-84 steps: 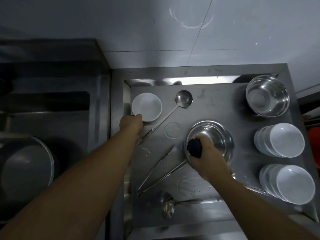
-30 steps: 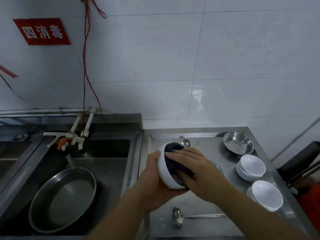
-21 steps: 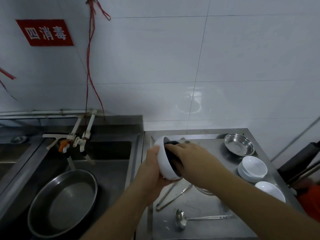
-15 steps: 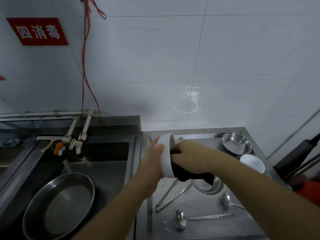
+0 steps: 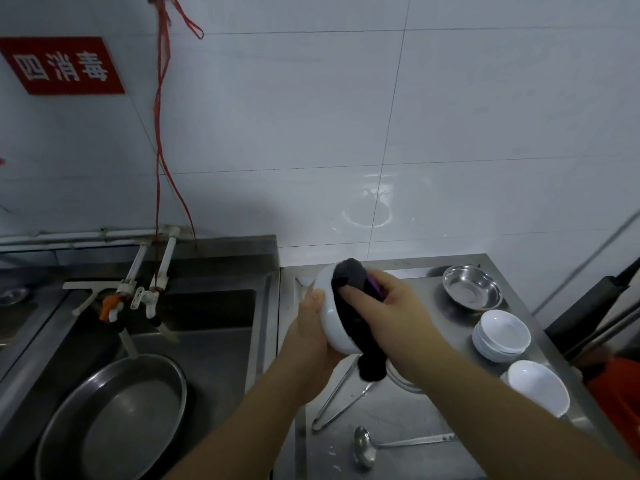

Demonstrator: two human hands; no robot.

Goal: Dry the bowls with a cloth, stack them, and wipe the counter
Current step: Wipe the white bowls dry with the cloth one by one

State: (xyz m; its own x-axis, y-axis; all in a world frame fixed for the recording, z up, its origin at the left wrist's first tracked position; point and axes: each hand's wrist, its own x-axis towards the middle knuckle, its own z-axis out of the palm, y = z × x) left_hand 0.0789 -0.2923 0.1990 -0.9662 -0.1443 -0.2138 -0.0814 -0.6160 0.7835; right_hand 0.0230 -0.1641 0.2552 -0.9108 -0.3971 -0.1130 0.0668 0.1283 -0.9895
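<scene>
White bowl (image 5: 334,323) held tilted above counter (image 5: 408,410), cupped from behind by left hand (image 5: 308,337). Dark cloth (image 5: 360,317) pressed into bowl by right hand (image 5: 391,317), fingers curled round cloth. Stacked bowls (image 5: 502,336) right of held bowl; count unclear.

This is a working kitchen, most likely a canteen or restaurant wash-up corner. White wall tiles (image 5: 450,116) run behind a deep steel sink (image 5: 207,327) fed by plastic taps (image 5: 138,292), with a large metal basin (image 5: 114,417) in it. A red sign (image 5: 62,65) in Chinese characters hangs above. Beside the sink, a steel desk (image 5: 408,420) carries stacked white bowls (image 5: 502,336), a steel bowl (image 5: 472,287), tongs (image 5: 341,396) and a ladle (image 5: 391,446).
</scene>
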